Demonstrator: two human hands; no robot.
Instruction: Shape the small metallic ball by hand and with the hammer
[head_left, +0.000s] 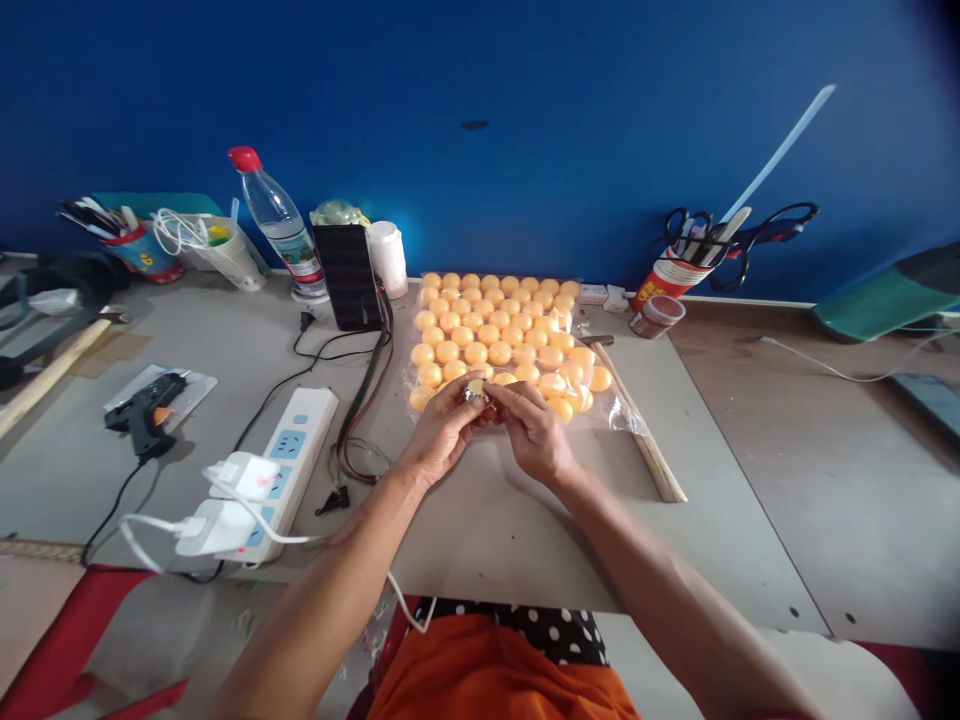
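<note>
Between my two hands is a small shiny, silvery-gold object [475, 390]; its kind is too small to make out. My left hand [444, 432] pinches it from the left with thumb and fingers. My right hand [535, 428] meets it from the right, fingers bent and thumb pressed close to it. Just beyond the hands lies a clear plastic bag of orange balls [499, 352], set in rows. A hammer with a wooden handle [645, 440] rests to the right of the bag, its head partly under the plastic.
A white power strip [296, 450] with plugs and cables stands left of my arms. Farther left lies a black glue gun [146, 415]. At the back are a phone [349, 277], a water bottle [281, 225] and a red cup of tools [670, 278].
</note>
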